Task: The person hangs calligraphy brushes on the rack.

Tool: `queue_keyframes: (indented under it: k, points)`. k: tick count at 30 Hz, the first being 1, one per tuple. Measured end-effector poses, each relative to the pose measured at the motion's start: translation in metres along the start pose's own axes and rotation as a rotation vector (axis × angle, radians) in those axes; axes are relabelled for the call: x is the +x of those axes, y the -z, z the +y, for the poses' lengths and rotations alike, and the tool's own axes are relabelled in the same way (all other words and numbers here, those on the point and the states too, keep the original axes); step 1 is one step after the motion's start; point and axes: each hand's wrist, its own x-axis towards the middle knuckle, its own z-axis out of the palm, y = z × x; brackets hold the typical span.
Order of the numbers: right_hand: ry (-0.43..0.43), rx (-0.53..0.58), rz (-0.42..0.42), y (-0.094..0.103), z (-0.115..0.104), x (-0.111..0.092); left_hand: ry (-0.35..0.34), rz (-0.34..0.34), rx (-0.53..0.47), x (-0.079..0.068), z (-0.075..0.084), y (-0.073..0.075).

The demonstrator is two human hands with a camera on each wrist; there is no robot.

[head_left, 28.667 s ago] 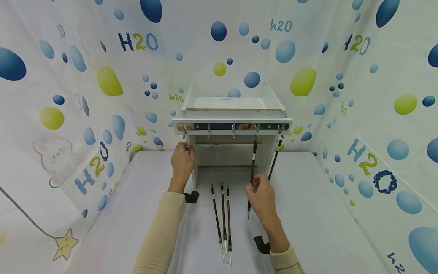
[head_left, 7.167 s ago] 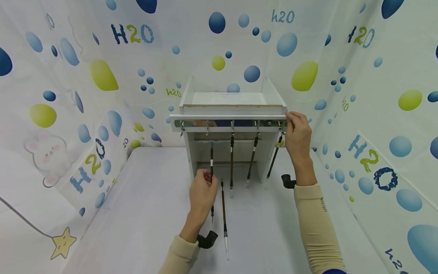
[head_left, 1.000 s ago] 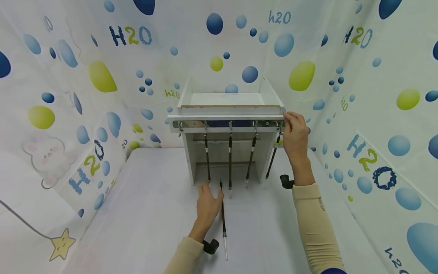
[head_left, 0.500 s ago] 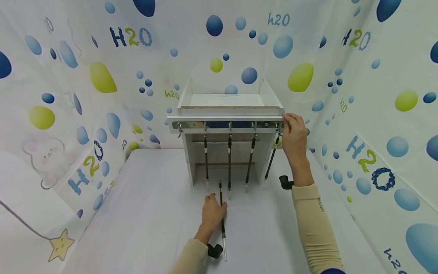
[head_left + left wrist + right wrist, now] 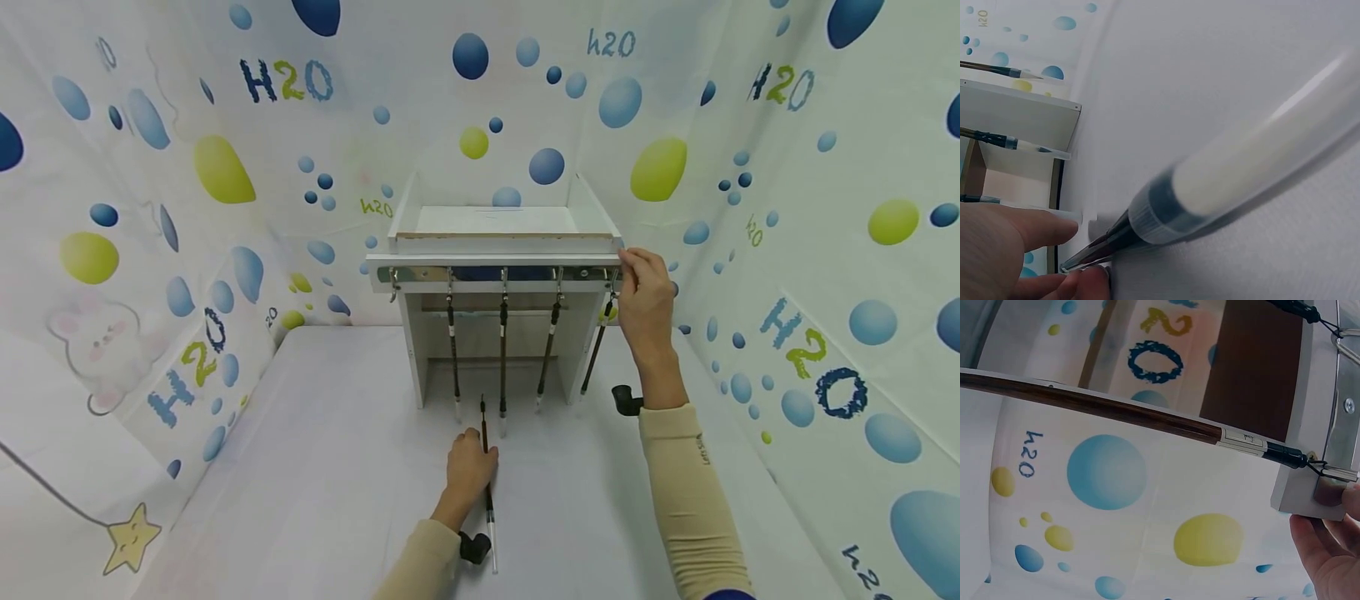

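A calligraphy brush (image 5: 483,427) with a clear cap over its tip lies on the white table. Around its handle is my left hand (image 5: 468,467), the thumb to one side and the fingers to the other. The left wrist view shows the white-tipped brush (image 5: 1222,169) up close, with a gap between the thumb (image 5: 1054,228) and the handle. My right hand (image 5: 647,304) pinches the right end of the white rack's front rail (image 5: 435,260). Several calligraphy brushes hang by their loops from the rail's hooks, among them a dark one (image 5: 503,350).
The hook (image 5: 393,287) at the far left of the rail carries no brush. Above the rail sits the rack's open white tray (image 5: 495,221). Patterned cloth walls (image 5: 300,142) enclose the white table (image 5: 337,467) at the back and sides.
Since a second ago my left hand has moved down from beneath the second hook's brush to the brush on the table. Earlier, several brushes were moved from the table to hooks. The right hand stays put.
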Motion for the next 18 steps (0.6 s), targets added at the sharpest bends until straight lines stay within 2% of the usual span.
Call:
queue_keyframes:
  k: [11,18]
  points:
    - [0.0,0.017,0.007,-0.0009,0.0012,0.0,-0.012,0.02,0.034,0.0014,0.0005,-0.0019]
    - [0.006,0.007,0.007,-0.0006,0.0014,-0.0008,-0.001,-0.001,0.01,0.003,-0.0033,-0.0041]
